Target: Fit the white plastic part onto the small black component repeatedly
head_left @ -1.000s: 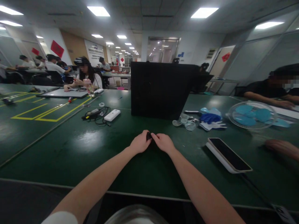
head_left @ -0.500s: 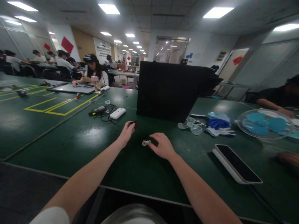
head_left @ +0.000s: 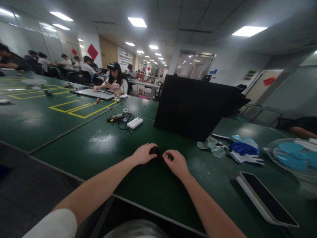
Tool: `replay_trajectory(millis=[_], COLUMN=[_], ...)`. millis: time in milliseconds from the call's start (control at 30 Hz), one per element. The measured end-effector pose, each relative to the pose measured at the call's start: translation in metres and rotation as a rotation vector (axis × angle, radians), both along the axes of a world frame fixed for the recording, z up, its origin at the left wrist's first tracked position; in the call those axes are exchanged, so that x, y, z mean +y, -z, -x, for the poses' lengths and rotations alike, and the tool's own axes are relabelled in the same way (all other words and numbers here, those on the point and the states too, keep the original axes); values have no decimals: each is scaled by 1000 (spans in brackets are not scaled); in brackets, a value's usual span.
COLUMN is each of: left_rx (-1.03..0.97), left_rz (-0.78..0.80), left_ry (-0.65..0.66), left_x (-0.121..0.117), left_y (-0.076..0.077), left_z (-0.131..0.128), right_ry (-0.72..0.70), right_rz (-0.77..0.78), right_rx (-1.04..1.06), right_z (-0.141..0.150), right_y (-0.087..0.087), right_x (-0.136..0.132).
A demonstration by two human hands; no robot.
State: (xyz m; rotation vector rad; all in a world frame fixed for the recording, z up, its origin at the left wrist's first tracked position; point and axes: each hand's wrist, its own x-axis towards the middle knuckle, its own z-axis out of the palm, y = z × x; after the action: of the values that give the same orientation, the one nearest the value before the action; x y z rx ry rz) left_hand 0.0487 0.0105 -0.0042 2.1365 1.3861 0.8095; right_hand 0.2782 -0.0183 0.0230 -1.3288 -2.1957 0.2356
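Observation:
My left hand (head_left: 145, 153) is closed around a small black object (head_left: 155, 151) just above the green table (head_left: 99, 158); its kind is too dark to make out. Close by on the right, my right hand (head_left: 175, 162) pinches a small whitish piece (head_left: 166, 155) between thumb and fingers. Most of that piece is hidden by the fingertips. The two held things face each other with a narrow gap between them.
A large black panel (head_left: 188, 109) stands ahead. To the left lie a white power bank (head_left: 135, 123) and tangled black cables (head_left: 123, 120). Rightward are clear plastic cups (head_left: 218, 151), blue-white gloves (head_left: 244, 148), a fan (head_left: 292, 153) and a white device with dark top (head_left: 268, 200). A person (head_left: 115, 79) sits across.
My right hand has closed on the whitish piece that lay on the table. My left hand has brought the black object nearer to it. The view has turned left.

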Motion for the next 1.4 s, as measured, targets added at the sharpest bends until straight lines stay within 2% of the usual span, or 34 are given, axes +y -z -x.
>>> replay_trajectory(millis=[67,133,267,400,600,700,933,1033,1133,1200,1267,1400], left_rx=[-15,-39,-51,-89,-117,-96,-63,-54,-60,-42,0,89], left_rz=[23,35,38,65,103,88,57,60,54,32,-8,-64], left_ry=[32,81,112,107,86,84,97,100,79,36,-30,-129], left_x=[-2,-5,-8,-6,-5,-5,-5,-6,-7,-7,-6,-5], left_y=[0,0,-1,0,0,0,-1,-1,1,2,2,-3], left_z=[-1,-4,-9,-9,-9,-9,-8,-8,-8,-8,-7,-2], right_ry=[16,-31,-179,-229,-99,-150,-194,-198,-3,48,3,-82], right_rz=[-47,-75,-79,-100,-125,-105,-60,-113,-223,-247,-234,-111], right_rx=[116,151,79,23,40,-25,-101,-67,32,11,-83,-276], right_z=[3,8,15,13,-10,-14,5,-6,-28,-37,-37,-16], right_y=[-2,-1,6,8,-3,-4,2,-3,-5,-2,5,16], right_x=[0,1,4,2,-2,-4,-10,-6,4,12,22,39])
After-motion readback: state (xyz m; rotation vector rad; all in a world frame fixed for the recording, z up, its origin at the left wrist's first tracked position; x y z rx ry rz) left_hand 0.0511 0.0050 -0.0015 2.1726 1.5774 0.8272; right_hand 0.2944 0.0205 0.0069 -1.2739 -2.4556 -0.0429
